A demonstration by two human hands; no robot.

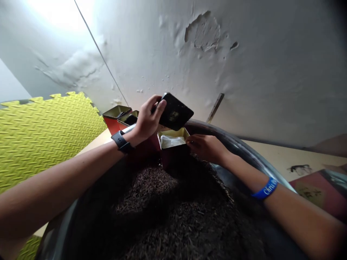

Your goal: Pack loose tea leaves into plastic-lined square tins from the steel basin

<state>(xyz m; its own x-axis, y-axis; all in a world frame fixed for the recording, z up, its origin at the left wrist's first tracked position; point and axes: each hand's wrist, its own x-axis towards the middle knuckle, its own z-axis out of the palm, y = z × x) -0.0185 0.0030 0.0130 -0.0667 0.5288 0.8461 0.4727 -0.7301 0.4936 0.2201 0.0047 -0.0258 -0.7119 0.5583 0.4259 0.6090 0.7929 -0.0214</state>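
Note:
My left hand (148,122), with a black watch at its wrist, grips a black rectangular lid (177,112). The lid is tilted above an open dark red tin (173,156), apart from it or just touching the back rim; I cannot tell which. Crumpled clear plastic (172,141) shows inside the tin. My right hand (207,147) has its fingers closed at the tin's right rim. The tin stands at the far side of a big round metal basin (235,141), among dark dried leaves, perhaps tea (153,182).
Behind my left hand are two open tins, a red one (111,124) and another (130,119) with something dark in it. A yellow foam mat (51,141) lies left. A red package (311,191) is at right. A narrow strip (216,107) leans against the peeling wall (271,72).

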